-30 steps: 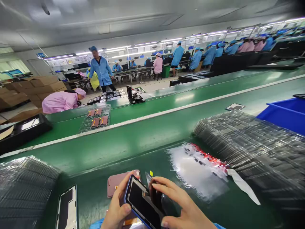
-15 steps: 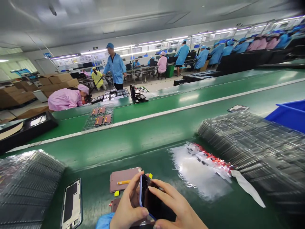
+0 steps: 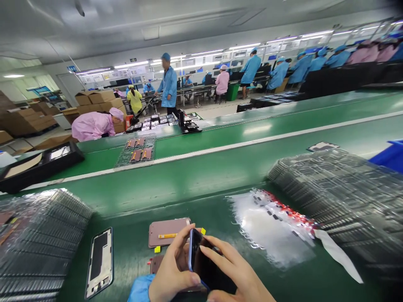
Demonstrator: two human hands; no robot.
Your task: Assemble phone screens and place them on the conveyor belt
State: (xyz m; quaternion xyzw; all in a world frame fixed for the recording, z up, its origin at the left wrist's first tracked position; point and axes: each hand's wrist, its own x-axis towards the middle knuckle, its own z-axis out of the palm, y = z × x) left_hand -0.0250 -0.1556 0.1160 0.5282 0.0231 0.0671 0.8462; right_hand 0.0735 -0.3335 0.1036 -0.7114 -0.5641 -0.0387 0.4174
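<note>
A smartphone (image 3: 206, 265) with a dark, glossy front and a blue-violet edge is held tilted between both hands. My left hand (image 3: 171, 266) grips it along the left edge, thumb low and fingers behind. My right hand (image 3: 237, 268) has its fingertips pressed on the dark front and its thumb at the lower end. Just behind the hands lies a mauve screen panel (image 3: 157, 230) with an orange flex strip and yellow tabs. A second mauve panel (image 3: 155, 264) is partly hidden by my left hand. Further left rests a phone frame (image 3: 100, 262) with a black inner area.
Stacks of clear plastic trays stand at left (image 3: 47, 239) and right (image 3: 343, 188). Peeled clear films (image 3: 267, 228) with red tabs are heaped right of my hands. Beyond runs a green conveyor (image 3: 214, 144) carrying a tray of panels (image 3: 138, 151). Co-workers are further back.
The view has shifted slightly, so the bench items sit a little further right. Both hands keep the same hold on the smartphone. The standing co-worker in blue has turned and lowered an arm.
</note>
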